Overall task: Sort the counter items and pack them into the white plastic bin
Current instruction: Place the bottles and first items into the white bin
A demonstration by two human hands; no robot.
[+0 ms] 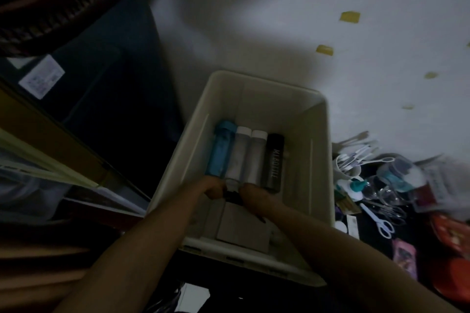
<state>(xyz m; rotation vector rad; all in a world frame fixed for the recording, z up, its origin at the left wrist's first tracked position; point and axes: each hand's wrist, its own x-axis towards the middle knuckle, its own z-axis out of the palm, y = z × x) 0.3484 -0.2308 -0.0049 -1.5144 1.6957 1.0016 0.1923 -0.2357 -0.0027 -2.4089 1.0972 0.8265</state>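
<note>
The white plastic bin point(319, 160) stands in the middle of the view. Lying side by side on its floor are a blue bottle point(220, 152), two clear bottles with white caps point(248, 155) and a black bottle point(273, 162) with white lettering. A grey flat box point(243, 230) lies at the bin's near end. Both my hands reach into the bin near the bottles' bases. My left hand point(212, 189) and my right hand point(254, 197) are closed together around a small dark object point(232, 195); what it is cannot be made out in the dim light.
Right of the bin, a dark counter holds a cluttered pile: a white cup of utensils point(348, 162), pale blue scissors point(380, 223), small glass jars point(396, 173), a pink packet point(404, 256) and red packaging point(450, 236). A white wall rises behind. Dark furniture stands at left.
</note>
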